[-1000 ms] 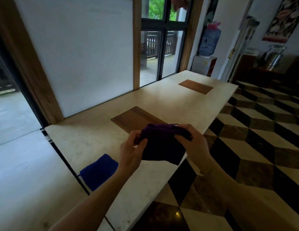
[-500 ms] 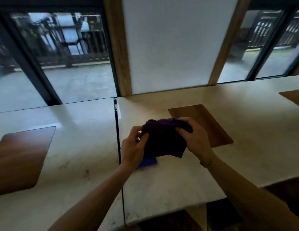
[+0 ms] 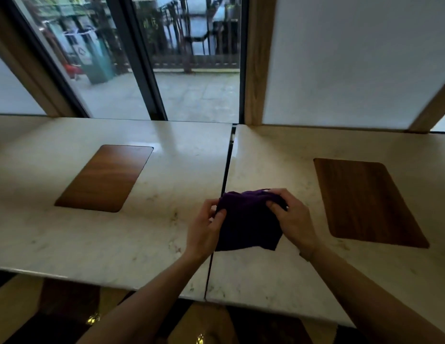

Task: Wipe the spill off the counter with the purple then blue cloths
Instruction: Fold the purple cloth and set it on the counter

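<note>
Left hand (image 3: 204, 225) and right hand (image 3: 292, 219) each pinch the purple cloth (image 3: 246, 222), held near the counter's (image 3: 117, 239) front edge, over its seam.

purple cloth (image 3: 246, 224) | dark, bunched, hanging (held both sides) | above counter (image 3: 142, 239) seam

Glass door (image 3: 166, 70) straight behind the surface, one wooden inlay panel (image 3: 105, 178) below-left of the door, another wooden inlay panel (image 3: 368, 203) far right, white wall panel (image 3: 353, 60) right of the door
</note>
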The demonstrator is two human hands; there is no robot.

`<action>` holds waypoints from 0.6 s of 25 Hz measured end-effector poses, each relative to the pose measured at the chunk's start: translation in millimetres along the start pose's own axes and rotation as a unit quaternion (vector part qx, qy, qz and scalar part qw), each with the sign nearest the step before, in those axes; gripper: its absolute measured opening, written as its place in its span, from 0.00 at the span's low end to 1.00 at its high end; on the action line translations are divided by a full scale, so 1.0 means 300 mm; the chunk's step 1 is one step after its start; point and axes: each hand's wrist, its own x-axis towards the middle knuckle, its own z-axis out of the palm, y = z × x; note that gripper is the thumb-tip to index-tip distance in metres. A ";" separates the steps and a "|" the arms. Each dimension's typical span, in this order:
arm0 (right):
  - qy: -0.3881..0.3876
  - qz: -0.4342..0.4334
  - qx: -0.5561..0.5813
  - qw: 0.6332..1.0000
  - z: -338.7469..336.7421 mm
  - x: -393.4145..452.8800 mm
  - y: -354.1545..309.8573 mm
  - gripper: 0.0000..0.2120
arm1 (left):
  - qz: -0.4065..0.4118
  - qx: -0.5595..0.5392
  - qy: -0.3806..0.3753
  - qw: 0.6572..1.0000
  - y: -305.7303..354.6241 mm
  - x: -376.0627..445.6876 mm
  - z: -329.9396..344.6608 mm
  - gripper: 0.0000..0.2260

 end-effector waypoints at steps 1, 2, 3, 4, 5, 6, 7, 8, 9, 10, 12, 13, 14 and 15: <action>-0.004 0.014 -0.005 1.000 0.016 -0.010 0.022 0.09 | -0.020 -0.009 -0.009 1.000 -0.029 -0.015 0.005 0.07; -0.010 0.032 -0.007 0.999 0.034 -0.026 0.049 0.09 | -0.041 -0.013 -0.020 0.999 -0.064 -0.035 0.013 0.08; -0.016 0.052 -0.010 0.998 0.051 -0.044 0.086 0.09 | -0.058 -0.011 -0.034 0.998 -0.102 -0.053 0.022 0.09; -0.025 0.071 -0.018 0.997 0.068 -0.063 0.126 0.09 | -0.074 -0.006 -0.055 0.996 -0.141 -0.071 0.030 0.10; -0.036 0.089 -0.030 0.995 0.084 -0.084 0.166 0.09 | -0.089 -0.002 -0.078 0.993 -0.179 -0.090 0.036 0.11; -0.047 0.105 -0.043 0.992 0.099 -0.102 0.200 0.09 | -0.102 0.005 -0.102 0.990 -0.213 -0.107 0.042 0.11; -0.056 0.123 -0.057 0.989 0.116 -0.114 0.240 0.09 | -0.115 0.015 -0.122 0.986 -0.247 -0.118 0.049 0.12; -0.061 0.143 -0.069 0.985 0.139 -0.125 0.279 0.09 | -0.129 0.030 -0.138 0.982 -0.282 -0.123 0.058 0.13; -0.065 0.163 -0.077 0.981 0.161 -0.137 0.315 0.10 | -0.143 0.046 -0.148 0.977 -0.311 -0.127 0.064 0.13; -0.067 0.185 -0.080 0.977 0.182 -0.148 0.347 0.10 | -0.158 0.063 -0.154 0.973 -0.338 -0.127 0.069 0.13; -0.067 0.223 -0.084 0.969 0.213 -0.158 0.394 0.11 | -0.182 0.087 -0.170 0.965 -0.374 -0.123 0.078 0.12; -0.067 0.235 -0.092 0.965 0.224 -0.159 0.410 0.13 | -0.191 0.099 -0.180 0.960 -0.387 -0.118 0.083 0.11; -0.069 0.237 -0.106 0.963 0.230 -0.158 0.415 0.14 | -0.197 0.116 -0.189 0.955 -0.391 -0.113 0.084 0.10; -0.072 0.235 -0.129 0.961 0.233 -0.155 0.417 0.14 | -0.202 0.141 -0.198 0.949 -0.396 -0.102 0.084 0.09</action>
